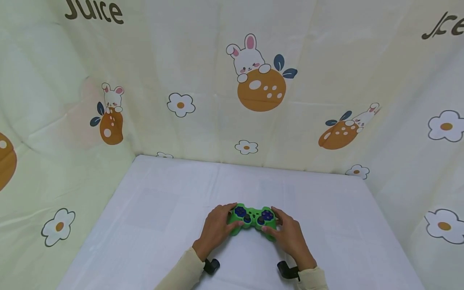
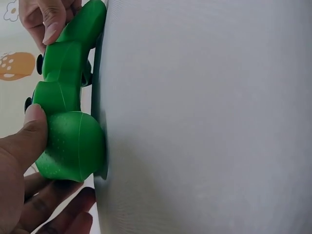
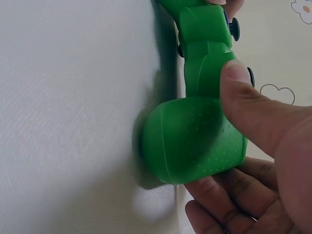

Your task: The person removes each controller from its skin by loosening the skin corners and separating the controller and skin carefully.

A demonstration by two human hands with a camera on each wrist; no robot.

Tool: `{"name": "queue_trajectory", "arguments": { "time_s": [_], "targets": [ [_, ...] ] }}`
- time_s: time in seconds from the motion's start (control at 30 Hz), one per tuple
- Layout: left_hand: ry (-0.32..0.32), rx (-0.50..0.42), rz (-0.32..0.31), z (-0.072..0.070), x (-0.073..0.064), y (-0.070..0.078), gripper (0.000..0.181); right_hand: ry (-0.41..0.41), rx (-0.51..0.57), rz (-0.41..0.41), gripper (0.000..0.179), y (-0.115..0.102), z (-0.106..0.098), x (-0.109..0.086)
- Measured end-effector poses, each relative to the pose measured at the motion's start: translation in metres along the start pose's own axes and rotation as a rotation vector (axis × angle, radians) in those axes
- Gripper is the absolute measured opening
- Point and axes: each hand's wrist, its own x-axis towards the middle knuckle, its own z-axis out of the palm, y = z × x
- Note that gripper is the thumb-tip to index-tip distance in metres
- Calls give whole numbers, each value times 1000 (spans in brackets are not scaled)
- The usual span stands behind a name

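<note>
A green game controller (image 1: 254, 213) with dark blue button pads and two black thumbsticks sits low over the white table, near its front middle. My left hand (image 1: 216, 225) grips its left end, thumb on the top face and fingers round the outer side. On the opposite end, my right hand (image 1: 288, 233) holds the other grip in the same manner. In the left wrist view the controller's rounded handle (image 2: 73, 146) lies between thumb and fingers. The right wrist view shows the right handle (image 3: 195, 141) close against the tabletop, the thumb pressing its upper side.
The white-covered table (image 1: 152, 225) stretches out around both hands. Behind and beside it hangs a cream curtain (image 1: 203, 60) printed with rabbits, oranges and flowers. A black wrist camera (image 1: 212, 266) juts from the left wrist, and another black camera (image 1: 287, 270) from the right.
</note>
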Motion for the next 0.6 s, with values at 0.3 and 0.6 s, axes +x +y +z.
{"name": "queue_trajectory", "arguments": {
  "time_s": [0.3,0.6],
  "targets": [
    [-2,-20,-27,1,2,1,59,10,28,12,74,4,0,2],
    [54,-57,-2,-2,2,6,59,54,80,11,73,0,-3,-1]
  ]
}}
